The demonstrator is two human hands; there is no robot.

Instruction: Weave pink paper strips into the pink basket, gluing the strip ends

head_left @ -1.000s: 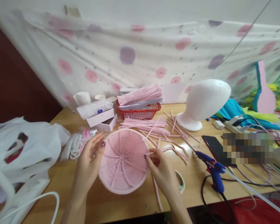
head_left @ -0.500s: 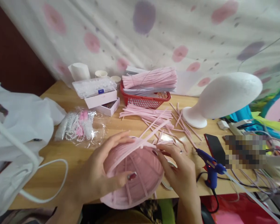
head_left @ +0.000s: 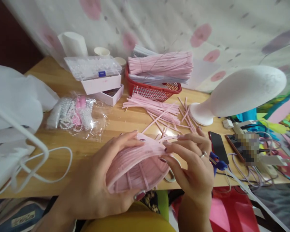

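Pink ribbed bowl (head_left: 141, 170) at 6 o'clock in view, tipped, mouth facing 6. Left hand (head_left: 106, 180) clamps its 9 o'clock side, fingers outside, thumb at the lower rim. Right hand (head_left: 190, 161) pinches the rim near 2 o'clock, fingertips also at a thin strip (head_left: 168, 138); exact contact partly hidden. Risks: hard left squeeze could oval the soft-looking wall; a tug could peel the strip. Glue gun (head_left: 217, 162) at right hand's 3 o'clock, close: swinging wide could knock it.
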